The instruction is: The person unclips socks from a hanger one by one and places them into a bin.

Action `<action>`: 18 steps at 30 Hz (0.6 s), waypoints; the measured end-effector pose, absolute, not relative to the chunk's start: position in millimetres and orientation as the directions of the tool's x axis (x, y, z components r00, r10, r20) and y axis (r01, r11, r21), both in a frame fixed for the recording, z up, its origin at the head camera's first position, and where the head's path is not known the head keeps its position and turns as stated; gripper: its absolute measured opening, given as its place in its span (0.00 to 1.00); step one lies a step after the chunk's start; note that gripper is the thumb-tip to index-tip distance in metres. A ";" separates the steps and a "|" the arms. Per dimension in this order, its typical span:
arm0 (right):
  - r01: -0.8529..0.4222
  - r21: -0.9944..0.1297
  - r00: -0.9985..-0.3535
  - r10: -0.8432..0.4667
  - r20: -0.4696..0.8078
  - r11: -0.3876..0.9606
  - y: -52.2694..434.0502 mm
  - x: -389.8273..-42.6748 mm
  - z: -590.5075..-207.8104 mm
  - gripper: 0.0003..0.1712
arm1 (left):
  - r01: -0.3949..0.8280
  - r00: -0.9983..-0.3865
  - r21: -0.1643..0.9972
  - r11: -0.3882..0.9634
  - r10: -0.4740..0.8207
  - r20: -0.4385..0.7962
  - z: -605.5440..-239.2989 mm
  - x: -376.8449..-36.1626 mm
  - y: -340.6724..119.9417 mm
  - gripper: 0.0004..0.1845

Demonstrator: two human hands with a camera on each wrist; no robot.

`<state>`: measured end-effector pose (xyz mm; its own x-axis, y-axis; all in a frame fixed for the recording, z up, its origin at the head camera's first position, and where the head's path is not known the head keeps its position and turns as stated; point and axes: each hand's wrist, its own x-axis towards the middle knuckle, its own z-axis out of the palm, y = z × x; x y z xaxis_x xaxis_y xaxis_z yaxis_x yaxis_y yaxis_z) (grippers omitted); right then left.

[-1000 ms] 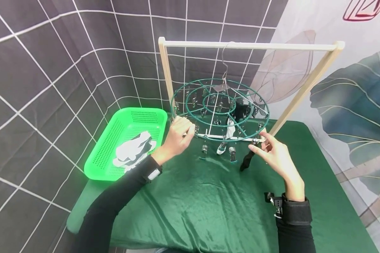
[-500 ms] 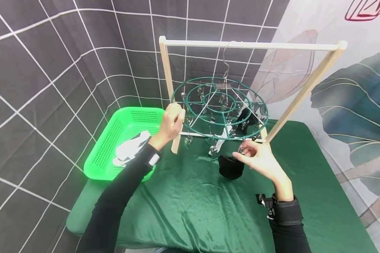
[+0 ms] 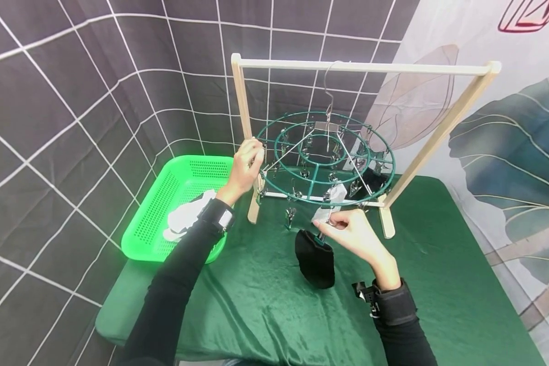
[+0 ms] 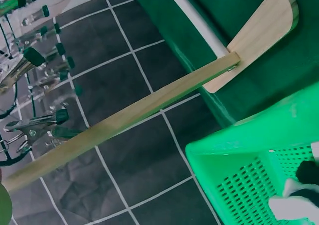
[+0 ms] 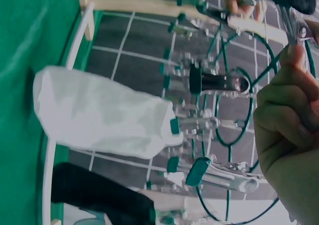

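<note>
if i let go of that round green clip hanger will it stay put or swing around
Probably swing and spin: the round hanger hangs from one thin wire hook over the wooden rail. It looks like light wire, so small pushes likely tilt it. The left hand grips its rim, seemingly steadying it.

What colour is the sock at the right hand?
Black. The sock hangs below the right hand; the head view shows it best.

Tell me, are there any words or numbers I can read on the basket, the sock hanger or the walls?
No words or numbers can be read anywhere.
The green basket, the round clip hanger and the wooden rack carry no text.
The red sign at the wall's top right corner is cut off by the picture's edge; it shows only lines, no readable letters.
</note>
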<state>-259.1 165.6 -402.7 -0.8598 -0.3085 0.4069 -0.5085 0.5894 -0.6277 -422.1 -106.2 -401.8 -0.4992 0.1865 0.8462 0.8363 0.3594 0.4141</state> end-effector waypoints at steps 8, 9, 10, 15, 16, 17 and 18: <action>-0.520 -0.611 -0.851 -0.305 0.427 0.597 153.6 -262.4 -409.7 0.31 | 0.691 -0.667 0.639 0.338 -0.042 0.744 -403.4 -390.0 -94.9 0.19; -0.516 -0.614 -0.854 -0.303 0.424 0.597 152.3 -262.9 -410.0 0.31 | 0.672 -0.686 0.684 0.284 -0.110 0.719 -404.6 -384.3 -91.5 0.18; -0.513 -0.613 -0.856 -0.300 0.421 0.600 150.9 -263.3 -410.1 0.30 | 0.654 -0.707 0.729 0.202 -0.178 0.684 -405.4 -377.7 -87.9 0.18; -0.481 -0.618 -0.874 -0.283 0.396 0.621 142.5 -265.1 -411.8 0.30 | 0.587 -0.778 0.779 -0.220 -0.418 0.468 -414.8 -346.0 -71.2 0.15; -0.478 -0.616 -0.875 -0.279 0.395 0.626 140.6 -265.3 -412.3 0.30 | 0.560 -0.802 0.774 -0.297 -0.428 0.416 -418.7 -338.9 -68.2 0.14; -0.474 -0.618 -0.877 -0.276 0.393 0.627 138.6 -265.3 -413.0 0.31 | 0.533 -0.821 0.770 -0.351 -0.435 0.370 -423.6 -332.0 -65.4 0.14; -0.478 -0.610 -0.874 -0.274 0.401 0.631 136.7 -265.6 -414.3 0.31 | 0.491 -0.846 0.772 -0.404 -0.434 0.311 -429.1 -324.9 -62.7 0.13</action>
<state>-265.6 136.7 -414.3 -0.8740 -0.2744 0.4010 -0.4783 0.6315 -0.6103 -324.9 -62.7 -429.1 -0.8455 -0.4342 0.3108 0.4911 -0.4040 0.7718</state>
